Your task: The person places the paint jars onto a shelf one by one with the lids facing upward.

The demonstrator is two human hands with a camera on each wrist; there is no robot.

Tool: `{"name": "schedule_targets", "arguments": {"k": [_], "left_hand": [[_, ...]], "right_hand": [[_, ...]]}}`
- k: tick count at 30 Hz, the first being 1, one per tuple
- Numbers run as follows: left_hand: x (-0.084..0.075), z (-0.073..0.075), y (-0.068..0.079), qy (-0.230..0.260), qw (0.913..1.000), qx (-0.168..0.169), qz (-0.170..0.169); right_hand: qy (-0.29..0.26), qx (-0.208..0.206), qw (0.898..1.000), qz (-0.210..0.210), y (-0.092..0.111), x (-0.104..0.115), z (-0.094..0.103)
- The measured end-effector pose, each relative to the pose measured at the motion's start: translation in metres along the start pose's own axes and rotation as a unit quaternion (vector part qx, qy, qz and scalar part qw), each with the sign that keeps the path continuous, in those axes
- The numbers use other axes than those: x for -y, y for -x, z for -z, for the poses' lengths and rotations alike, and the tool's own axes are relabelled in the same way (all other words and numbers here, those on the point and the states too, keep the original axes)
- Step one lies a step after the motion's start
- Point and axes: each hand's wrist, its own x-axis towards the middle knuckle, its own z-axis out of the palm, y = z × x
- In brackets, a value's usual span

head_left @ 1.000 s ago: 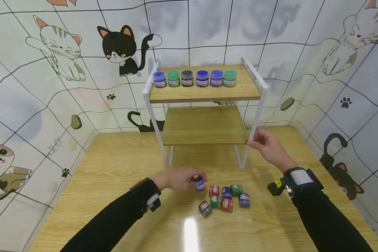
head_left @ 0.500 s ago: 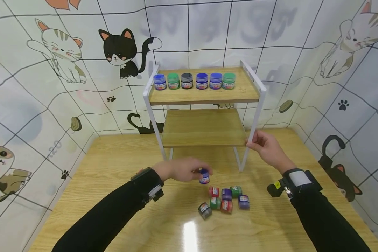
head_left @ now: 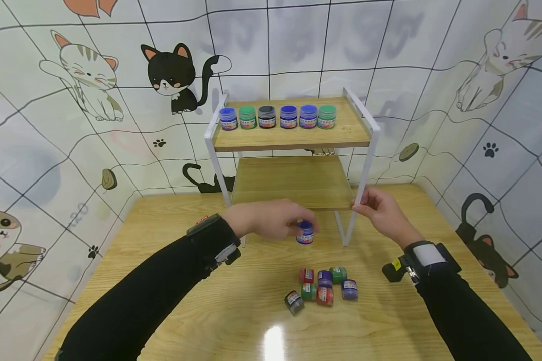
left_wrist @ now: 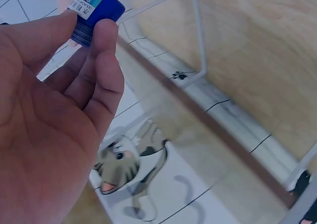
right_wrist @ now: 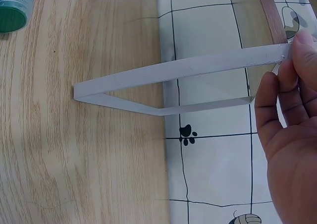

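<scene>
My left hand (head_left: pixel 273 219) pinches a small blue-lidded paint jar (head_left: pixel 305 234) between thumb and fingers, just in front of the lower shelf board. In the left wrist view the blue jar (left_wrist: pixel 99 10) sits at the fingertips, its white label showing. My right hand (head_left: pixel 381 211) grips the right white leg of a two-tier shelf (head_left: pixel 293 181) near the lower board. The right wrist view shows thumb and fingers around that white leg (right_wrist: pixel 183 68). Along the top board stands a row of paint jars (head_left: pixel 267 117) with blue, green and black lids.
Several loose paint jars, among them a red one (head_left: pixel 325 296), a green one (head_left: pixel 339 274), a purple one (head_left: pixel 350 289) and a grey one (head_left: pixel 294 302), lie clustered on the wooden table (head_left: pixel 185 321). A cat-patterned backdrop (head_left: pixel 117 170) surrounds the table on three sides.
My left hand has carried the blue jar up, forward and slightly right, from beside the loose jars to the lower shelf's front edge. The right hand stays on the leg.
</scene>
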Motion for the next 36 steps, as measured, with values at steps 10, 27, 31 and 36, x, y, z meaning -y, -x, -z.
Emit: {"name": "schedule_targets", "arguments": {"k": [10,27,31,36], "left_hand": [[-0.019,0.036,-0.002,-0.034,0.9993,-0.015,-0.002],[-0.056,0.107,0.000,-0.065,0.9906,-0.114,-0.038],[-0.062,0.122,-0.006,-0.093,0.9865,-0.133,-0.024],[-0.064,0.135,-0.017,-0.125,0.9781,-0.166,0.002]], "right_hand": [[-0.011,0.003,1.000,0.002,0.000,0.002,0.001],[-0.026,0.006,1.000,0.000,-0.001,0.002,0.002],[-0.019,0.006,1.000,-0.002,-0.001,0.001,0.001],[-0.021,0.005,1.000,0.001,-0.001,0.000,0.000]]}}
